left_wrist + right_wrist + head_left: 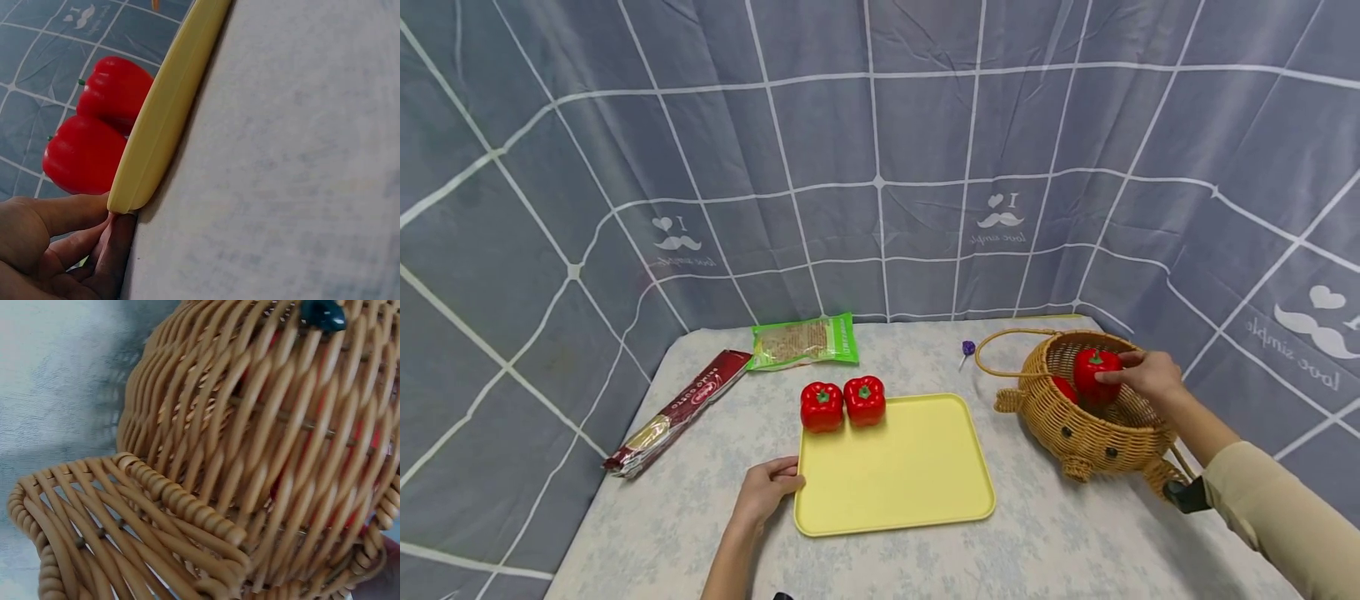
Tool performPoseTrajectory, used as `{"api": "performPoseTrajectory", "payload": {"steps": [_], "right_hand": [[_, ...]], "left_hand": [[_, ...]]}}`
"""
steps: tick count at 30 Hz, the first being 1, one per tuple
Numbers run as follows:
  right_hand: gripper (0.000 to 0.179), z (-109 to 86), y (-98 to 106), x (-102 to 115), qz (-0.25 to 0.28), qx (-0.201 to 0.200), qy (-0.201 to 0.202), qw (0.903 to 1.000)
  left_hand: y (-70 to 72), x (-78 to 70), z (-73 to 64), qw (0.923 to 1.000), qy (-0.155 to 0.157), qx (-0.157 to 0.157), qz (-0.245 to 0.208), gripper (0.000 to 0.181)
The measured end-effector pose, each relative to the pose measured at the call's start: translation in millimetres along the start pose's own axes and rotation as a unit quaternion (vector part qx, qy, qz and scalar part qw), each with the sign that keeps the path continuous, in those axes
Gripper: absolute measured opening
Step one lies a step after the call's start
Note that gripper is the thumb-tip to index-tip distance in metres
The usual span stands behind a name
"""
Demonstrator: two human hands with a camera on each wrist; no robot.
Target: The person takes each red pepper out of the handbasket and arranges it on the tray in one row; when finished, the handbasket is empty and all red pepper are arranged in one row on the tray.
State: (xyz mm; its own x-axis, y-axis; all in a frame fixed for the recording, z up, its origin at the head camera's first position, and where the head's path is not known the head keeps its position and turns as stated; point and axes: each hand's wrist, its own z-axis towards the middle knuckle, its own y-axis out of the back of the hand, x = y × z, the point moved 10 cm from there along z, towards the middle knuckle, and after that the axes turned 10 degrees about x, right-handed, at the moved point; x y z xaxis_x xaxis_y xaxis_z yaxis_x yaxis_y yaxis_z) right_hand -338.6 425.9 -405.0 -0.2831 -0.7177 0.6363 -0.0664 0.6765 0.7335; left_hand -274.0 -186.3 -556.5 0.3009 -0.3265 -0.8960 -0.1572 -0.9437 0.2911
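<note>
At the left edge of a yellow tray (895,475), my left hand (766,490) pinches the rim. In the left wrist view the thumb (75,212) lies on one side of the tray's corner (134,187), with fingers on the other. Two red bell peppers (822,407) (865,400) stand side by side at the tray's far left corner. My right hand (1150,379) grips another red bell pepper (1096,371) at the mouth of a wicker basket (1105,442). Beside it inside, more red (1063,388) shows, partly hidden. Wicker weave (262,425) fills most of the right wrist view.
A dark red packet (681,412) lies at the left, touching or close to a green-edged bag (805,342) at the back. A small purple lollipop (968,347) lies left of the basket's handle (988,354). Grey checked curtains (917,225) enclose the back and sides.
</note>
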Motion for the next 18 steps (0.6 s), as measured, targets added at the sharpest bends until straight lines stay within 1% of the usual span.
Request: {"api": "performPoseTrajectory", "payload": {"steps": [8, 10, 13, 18], "right_hand": [[0.083, -9.2, 5.2, 9.4, 0.048, 0.021, 0.026, 0.9983], [0.083, -11.1, 7.7, 11.5, 0.056, 0.018, 0.028, 0.9978], [0.084, -12.8, 11.7, 14.8, 0.061, 0.014, 0.031, 0.9976], [0.084, -13.7, 15.4, 22.3, 0.071, 0.019, 0.040, 0.9965]], "left_hand": [[-0.2, -0.4, -0.8, 1.0000, -0.006, -0.002, 0.002, 0.043], [-0.6, -0.2, -0.9, 1.0000, -0.007, -0.001, 0.001, 0.043], [-1.1, -0.2, -0.8, 1.0000, -0.009, 0.000, 0.000, 0.043], [-0.4, 0.0, -0.4, 1.0000, -0.008, -0.004, -0.001, 0.042]]}}
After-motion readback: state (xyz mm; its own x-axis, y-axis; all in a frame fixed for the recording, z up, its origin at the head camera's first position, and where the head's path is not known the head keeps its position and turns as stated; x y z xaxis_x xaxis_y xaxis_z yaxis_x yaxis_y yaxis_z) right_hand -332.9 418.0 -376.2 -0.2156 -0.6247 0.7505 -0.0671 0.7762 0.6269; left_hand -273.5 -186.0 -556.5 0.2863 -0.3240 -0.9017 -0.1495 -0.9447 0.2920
